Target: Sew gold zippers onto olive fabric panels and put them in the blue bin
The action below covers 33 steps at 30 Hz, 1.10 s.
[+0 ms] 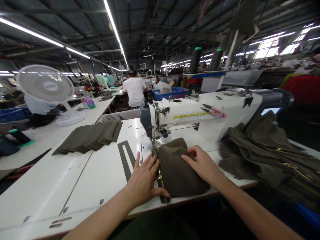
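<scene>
Left grip (143,180) and right grip (202,163) lie open and flat, pressing soft olive cloth (181,168) beside a brass-toothed zipper (159,175) on the glossy white tabletop (75,176).

- The left hand (143,180) lies flat, fingers spread, at the edge of an olive fabric panel (181,168), beside a gold zipper (159,176) below the presser foot of a white sewing machine (190,115).
- The right hand (201,163) presses on the same panel.
- A stack of olive fabric strips (87,136) lies left on the white sewing table (50,186).
- A heap of zippered olive fabric (265,156) lies right.
- Pink-handled thread snips (213,111) rest on the machine.
</scene>
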Available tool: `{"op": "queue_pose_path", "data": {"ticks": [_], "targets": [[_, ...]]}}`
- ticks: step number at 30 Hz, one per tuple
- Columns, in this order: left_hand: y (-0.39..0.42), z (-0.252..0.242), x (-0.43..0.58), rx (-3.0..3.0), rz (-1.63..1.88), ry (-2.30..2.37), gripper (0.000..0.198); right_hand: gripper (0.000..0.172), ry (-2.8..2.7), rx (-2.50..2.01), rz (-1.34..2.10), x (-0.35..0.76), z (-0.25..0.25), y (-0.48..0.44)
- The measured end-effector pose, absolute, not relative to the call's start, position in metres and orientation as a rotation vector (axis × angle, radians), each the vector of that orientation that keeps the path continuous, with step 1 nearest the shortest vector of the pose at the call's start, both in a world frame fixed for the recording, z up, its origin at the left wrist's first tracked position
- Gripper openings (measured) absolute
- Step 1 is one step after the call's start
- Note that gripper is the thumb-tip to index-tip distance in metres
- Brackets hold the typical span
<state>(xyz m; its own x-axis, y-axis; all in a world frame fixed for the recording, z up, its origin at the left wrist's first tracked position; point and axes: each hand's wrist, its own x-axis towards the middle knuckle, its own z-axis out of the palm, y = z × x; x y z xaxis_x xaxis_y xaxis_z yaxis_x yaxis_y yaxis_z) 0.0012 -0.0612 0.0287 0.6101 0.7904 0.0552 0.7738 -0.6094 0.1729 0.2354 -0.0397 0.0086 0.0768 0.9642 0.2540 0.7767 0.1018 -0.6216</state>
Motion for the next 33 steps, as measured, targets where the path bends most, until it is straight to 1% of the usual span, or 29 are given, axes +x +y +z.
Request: {"op": "queue_pose_path", "data": {"ticks": [3, 4, 7, 11, 15, 17, 19, 21, 22, 23, 24, 26, 28, 29, 31, 32, 33], "targets": [[-0.057, 0.025, 0.005, 2.748, 0.188, 1.295, 0.1, 0.031, -1.763, -1.75, 0.222, 0.238, 0.017, -0.033], [-0.055, 0.025, 0.006, 2.756, 0.172, 1.286, 0.101, 0.029, -1.811, -1.773, 0.194, 0.239, 0.017, -0.031], [-0.052, 0.025, 0.006, 2.768, 0.119, 1.289, 0.106, 0.012, -1.951, -1.838, 0.13, 0.239, 0.01, -0.026], [-0.05, 0.027, 0.008, 2.754, 0.08, 1.339, 0.12, 0.015, -2.024, -1.959, -0.032, 0.242, -0.005, -0.026], [-0.048, 0.027, 0.01, 2.734, 0.03, 1.347, 0.122, 0.017, -2.055, -2.032, -0.188, 0.239, 0.005, -0.029], [-0.046, 0.027, 0.011, 2.736, 0.017, 1.339, 0.123, 0.02, -2.097, -1.94, -0.313, 0.228, 0.017, -0.032], [-0.044, 0.028, 0.011, 2.737, -0.002, 1.33, 0.123, 0.025, -2.239, -1.656, -0.398, 0.212, 0.024, -0.035], [-0.043, 0.028, 0.012, 2.728, -0.038, 1.331, 0.122, 0.034, -2.442, -1.315, -0.314, 0.199, 0.018, -0.036], [-0.043, 0.028, 0.012, 2.722, -0.053, 1.332, 0.122, 0.039, -2.513, -1.226, -0.221, 0.197, 0.012, -0.034], [-0.043, 0.029, 0.012, 2.718, -0.059, 1.332, 0.122, 0.045, -2.548, -1.224, -0.129, 0.198, 0.004, -0.031], [-0.043, 0.029, 0.012, 2.714, -0.055, 1.334, 0.122, 0.051, -2.535, -1.308, -0.066, 0.201, -0.004, -0.027], [-0.044, 0.029, 0.012, 2.711, -0.037, 1.332, 0.121, 0.057, -2.445, -1.551, -0.014, 0.214, -0.015, -0.018], [-0.043, 0.028, 0.012, 2.703, -0.036, 1.337, 0.12, 0.06, -2.334, -1.749, -0.059, 0.223, -0.017, -0.012], [-0.043, 0.027, 0.012, 2.697, -0.037, 1.343, 0.12, 0.059, -2.304, -1.775, -0.104, 0.224, -0.015, -0.012], [-0.043, 0.026, 0.012, 2.684, -0.027, 1.343, 0.12, 0.056, -2.351, -1.649, -0.176, 0.219, -0.008, -0.015], [-0.044, 0.026, 0.011, 2.677, -0.007, 1.344, 0.118, 0.054, -2.413, -1.533, -0.175, 0.213, -0.005, -0.018], [-0.047, 0.026, 0.01, 2.67, 0.029, 1.353, 0.111, 0.051, -2.476, -1.421, -0.147, 0.207, -0.003, -0.022]]}}
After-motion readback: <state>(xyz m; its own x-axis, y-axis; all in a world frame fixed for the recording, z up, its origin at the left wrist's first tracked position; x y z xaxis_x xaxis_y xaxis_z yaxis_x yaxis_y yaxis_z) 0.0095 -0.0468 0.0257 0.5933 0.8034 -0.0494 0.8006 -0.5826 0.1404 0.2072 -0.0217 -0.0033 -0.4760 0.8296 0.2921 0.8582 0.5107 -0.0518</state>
